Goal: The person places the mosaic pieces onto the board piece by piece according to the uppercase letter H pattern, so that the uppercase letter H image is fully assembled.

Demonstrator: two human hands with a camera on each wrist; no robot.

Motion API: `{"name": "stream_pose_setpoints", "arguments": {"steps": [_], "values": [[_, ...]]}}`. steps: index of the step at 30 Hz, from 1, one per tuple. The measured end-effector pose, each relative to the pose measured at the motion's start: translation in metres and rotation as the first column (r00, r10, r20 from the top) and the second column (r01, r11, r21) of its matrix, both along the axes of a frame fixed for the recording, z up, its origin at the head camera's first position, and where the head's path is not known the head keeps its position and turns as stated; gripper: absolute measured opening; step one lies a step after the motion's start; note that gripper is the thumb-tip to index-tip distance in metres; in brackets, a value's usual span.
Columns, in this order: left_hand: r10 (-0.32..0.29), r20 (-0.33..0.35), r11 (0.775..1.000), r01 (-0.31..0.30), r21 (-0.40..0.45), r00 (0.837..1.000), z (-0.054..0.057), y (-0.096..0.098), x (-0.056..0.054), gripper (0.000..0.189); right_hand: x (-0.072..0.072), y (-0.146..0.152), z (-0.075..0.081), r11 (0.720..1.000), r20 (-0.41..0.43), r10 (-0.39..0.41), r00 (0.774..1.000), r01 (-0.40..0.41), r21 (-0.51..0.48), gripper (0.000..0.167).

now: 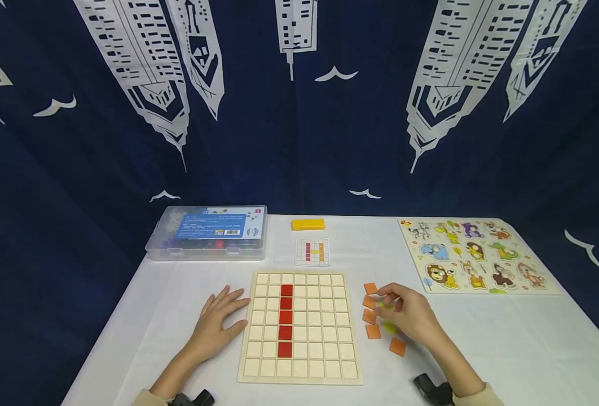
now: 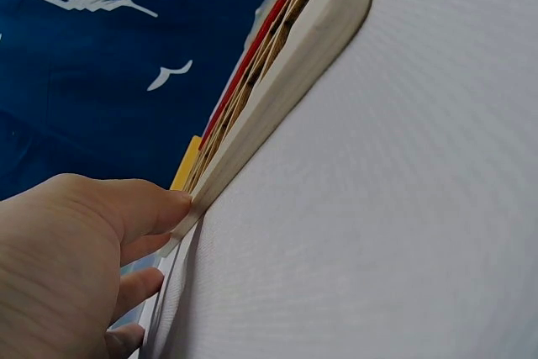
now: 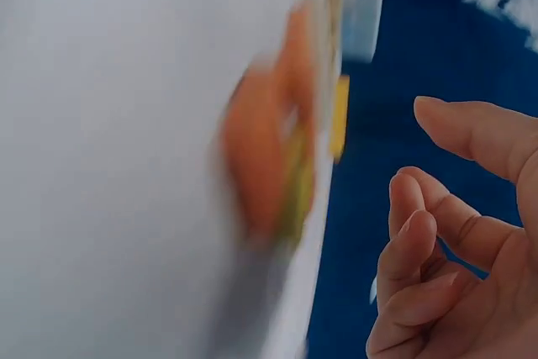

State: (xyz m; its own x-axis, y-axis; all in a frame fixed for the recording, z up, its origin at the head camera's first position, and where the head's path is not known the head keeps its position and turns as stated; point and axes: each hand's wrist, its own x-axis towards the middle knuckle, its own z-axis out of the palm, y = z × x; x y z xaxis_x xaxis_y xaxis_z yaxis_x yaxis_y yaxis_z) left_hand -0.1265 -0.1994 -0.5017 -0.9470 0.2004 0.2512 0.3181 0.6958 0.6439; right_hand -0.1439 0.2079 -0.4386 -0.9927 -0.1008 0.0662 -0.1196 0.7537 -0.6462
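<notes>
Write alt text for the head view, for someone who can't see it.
A person's right hand hovers over loose orange tiles and yellow-green tiles on a white table, while the left hand touches a wooden grid board with one column of five red tiles. Beyond lie a pattern card, yellow block, plastic case and animal puzzle.

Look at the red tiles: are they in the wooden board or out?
In: five red tiles fill squares in one column of the wooden grid board.

One flat, pale wooden rectangular grid board, third column from left bearing five square red tiles in consecutive cells, with five loose square orange tiles and partly hidden yellow-green tiles near its right edge.
</notes>
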Motion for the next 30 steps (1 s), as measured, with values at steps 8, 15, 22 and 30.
{"name": "stream_pose_setpoints", "arguments": {"steps": [8, 15, 22, 30], "values": [[0.008, 0.032, 1.000, -0.009, 0.011, 0.999, 0.000, 0.000, 0.000, 0.043, -0.004, 0.028, -0.012, 0.997, 0.054, -0.073, 0.996, 0.071, 0.037, 0.030], [0.005, 0.030, 1.000, -0.005, 0.015, 1.000, 0.000, 0.000, 0.000, 0.044, -0.005, 0.029, -0.021, 0.997, 0.088, -0.072, 0.994, 0.069, 0.036, 0.031], [0.004, 0.016, 1.000, -0.004, 0.007, 1.000, 0.001, 0.001, -0.001, 0.043, -0.006, 0.025, -0.025, 0.995, 0.071, -0.093, 0.993, 0.089, 0.049, 0.032], [0.005, 0.028, 1.000, -0.005, 0.001, 1.000, 0.001, 0.000, 0.000, 0.044, -0.006, 0.021, -0.027, 0.992, 0.085, -0.116, 0.990, 0.111, 0.061, 0.029]]}}
